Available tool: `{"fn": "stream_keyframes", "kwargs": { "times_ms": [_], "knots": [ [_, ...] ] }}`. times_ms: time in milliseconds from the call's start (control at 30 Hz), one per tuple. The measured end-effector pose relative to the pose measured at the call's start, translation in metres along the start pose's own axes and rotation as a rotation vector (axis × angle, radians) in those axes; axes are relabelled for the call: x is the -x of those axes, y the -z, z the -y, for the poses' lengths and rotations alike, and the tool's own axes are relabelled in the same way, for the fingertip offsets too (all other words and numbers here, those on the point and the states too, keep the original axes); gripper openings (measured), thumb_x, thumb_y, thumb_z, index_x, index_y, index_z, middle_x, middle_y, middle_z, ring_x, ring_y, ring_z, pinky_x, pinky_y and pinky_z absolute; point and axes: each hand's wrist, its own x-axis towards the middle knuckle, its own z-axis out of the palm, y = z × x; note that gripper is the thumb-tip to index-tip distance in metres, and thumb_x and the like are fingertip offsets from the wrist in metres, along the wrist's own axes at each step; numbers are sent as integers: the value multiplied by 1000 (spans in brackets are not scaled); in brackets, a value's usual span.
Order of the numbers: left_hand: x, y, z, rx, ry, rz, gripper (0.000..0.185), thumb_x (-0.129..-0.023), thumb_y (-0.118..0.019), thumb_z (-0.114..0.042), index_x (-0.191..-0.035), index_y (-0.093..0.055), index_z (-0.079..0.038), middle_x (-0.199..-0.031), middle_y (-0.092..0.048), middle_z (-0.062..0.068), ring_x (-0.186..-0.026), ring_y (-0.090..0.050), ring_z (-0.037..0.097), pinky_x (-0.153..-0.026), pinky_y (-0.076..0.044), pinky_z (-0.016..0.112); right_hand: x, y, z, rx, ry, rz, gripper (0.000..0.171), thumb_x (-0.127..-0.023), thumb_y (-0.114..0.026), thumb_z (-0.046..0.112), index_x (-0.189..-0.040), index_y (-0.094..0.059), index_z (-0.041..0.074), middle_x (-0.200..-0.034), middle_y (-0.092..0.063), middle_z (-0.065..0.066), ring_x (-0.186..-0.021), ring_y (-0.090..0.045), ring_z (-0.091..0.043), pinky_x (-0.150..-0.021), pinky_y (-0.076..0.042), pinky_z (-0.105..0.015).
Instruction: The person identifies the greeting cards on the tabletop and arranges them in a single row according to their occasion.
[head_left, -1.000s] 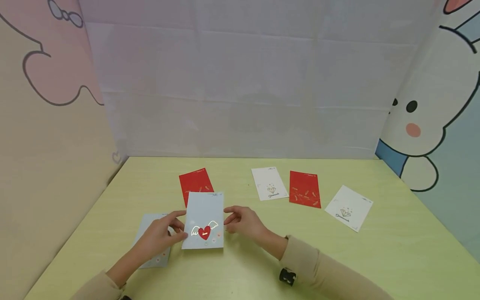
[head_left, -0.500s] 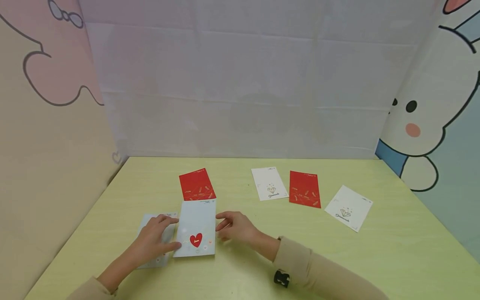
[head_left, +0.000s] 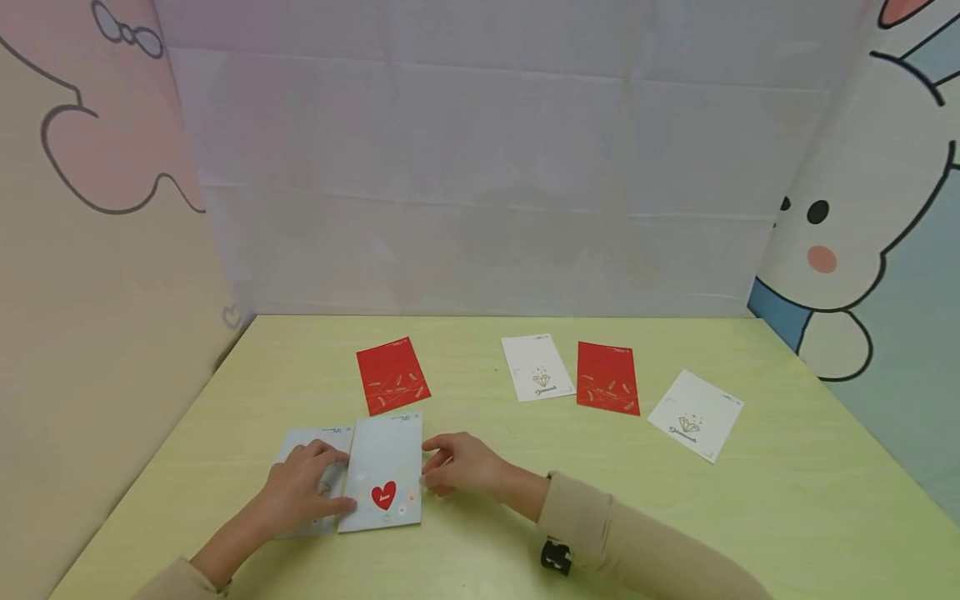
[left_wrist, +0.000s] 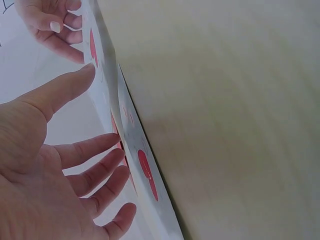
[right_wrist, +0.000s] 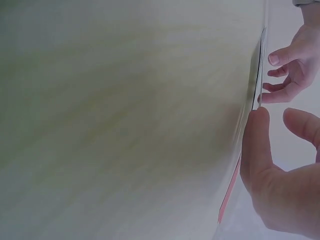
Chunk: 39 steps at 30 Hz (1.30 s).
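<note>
A pale blue card (head_left: 386,468) with a red heart lies close over the table between my two hands. My left hand (head_left: 306,485) has its thumb tip at the card's left edge. Those fingers are spread and loosely bent in the left wrist view. Fingertips of my right hand (head_left: 468,465) touch the card's right edge; in the right wrist view its thumb stands apart from them. A second pale blue card (head_left: 330,435) lies to the left, partly hidden beneath my left hand.
Behind the held card lies a red card (head_left: 393,375). Farther right are a white card (head_left: 537,367) with a diamond drawing, another red card (head_left: 608,377) and another white card (head_left: 696,415). The pale yellow-green table (head_left: 600,517) meets a white cloth backdrop (head_left: 480,167).
Both hands have moved the pale blue card down and left, towards me and beside the other blue card. The red card behind it is now fully uncovered.
</note>
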Motion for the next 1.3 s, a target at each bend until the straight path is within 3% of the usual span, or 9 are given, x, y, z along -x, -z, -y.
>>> {"fn": "stream_keyframes", "kwargs": {
  "times_ms": [333, 667, 867, 1300],
  "knots": [
    [0, -2, 1, 15, 47, 40, 55, -59, -79, -36, -103, -61, -8, -99, -50, 3, -92, -43, 23, -70, -40, 47, -2, -2, -1, -67, -23, 74, 38, -81, -62, 6, -116, -50, -2, -79, -57, -7, -68, -58, -20, -62, -50, -30],
    [-2, -5, 4, 18, 7, 20, 53, -58, -81, -29, -101, -60, -6, -98, -50, 4, -90, -45, 23, -75, -42, 40, -3, -4, -1, -70, -39, 56, 39, -81, -61, 10, -116, -50, -3, -79, -57, -8, -66, -59, -21, -60, -50, -30],
    [-3, -6, 5, -10, -3, 24, 59, -59, -81, -30, -108, -60, -4, -99, -50, 4, -90, -44, 23, -77, -42, 40, -3, -4, -1, -63, -36, 62, 37, -83, -60, 11, -115, -51, -3, -80, -58, -7, -66, -59, -21, -60, -50, -30],
    [-3, -2, 5, -33, -23, 41, 62, -59, -80, -30, -112, -60, -5, -98, -47, 2, -88, -41, 22, -72, -41, 35, -6, -4, -1, -46, -39, 89, 37, -83, -60, 15, -115, -51, -3, -80, -59, -5, -65, -60, -19, -59, -50, -30]
  ]
}}
